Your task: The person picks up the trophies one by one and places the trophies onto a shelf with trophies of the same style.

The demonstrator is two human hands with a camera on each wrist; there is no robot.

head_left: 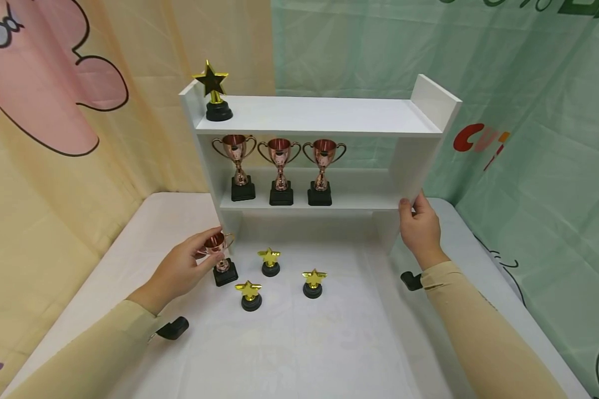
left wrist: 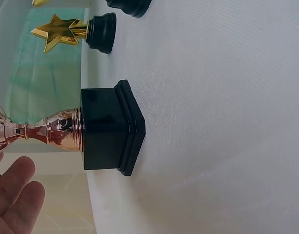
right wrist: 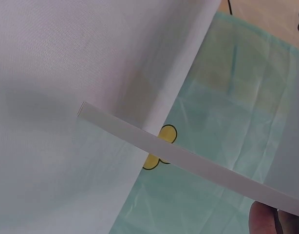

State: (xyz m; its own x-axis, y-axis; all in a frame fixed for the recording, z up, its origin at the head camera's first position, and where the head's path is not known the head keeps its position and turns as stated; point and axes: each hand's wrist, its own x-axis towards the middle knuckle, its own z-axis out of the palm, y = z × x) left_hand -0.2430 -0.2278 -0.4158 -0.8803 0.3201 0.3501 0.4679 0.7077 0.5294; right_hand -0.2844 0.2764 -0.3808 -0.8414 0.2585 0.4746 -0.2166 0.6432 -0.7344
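My left hand (head_left: 183, 270) holds a rose-gold trophy cup (head_left: 223, 265) with a black square base, thumb on one side of its bowl and fingers on the other. In the left wrist view, the base (left wrist: 108, 129) is at the white cloth; whether it touches, I cannot tell. My right hand (head_left: 421, 230) grips the right side panel of a white shelf unit (head_left: 329, 115), at the height of its middle board. Only its fingertips (right wrist: 262, 218) show in the right wrist view, at the panel's edge. Three small gold star trophies (head_left: 269, 261) (head_left: 249, 295) (head_left: 313, 282) stand right of the held cup.
Three similar cups (head_left: 234, 166) (head_left: 281, 170) (head_left: 323, 170) line the middle board. A larger gold star trophy (head_left: 216, 94) occupies the top board's left end. The unit stands on a white-covered table (head_left: 299, 354), with printed curtains (head_left: 529, 138) behind and on both sides.
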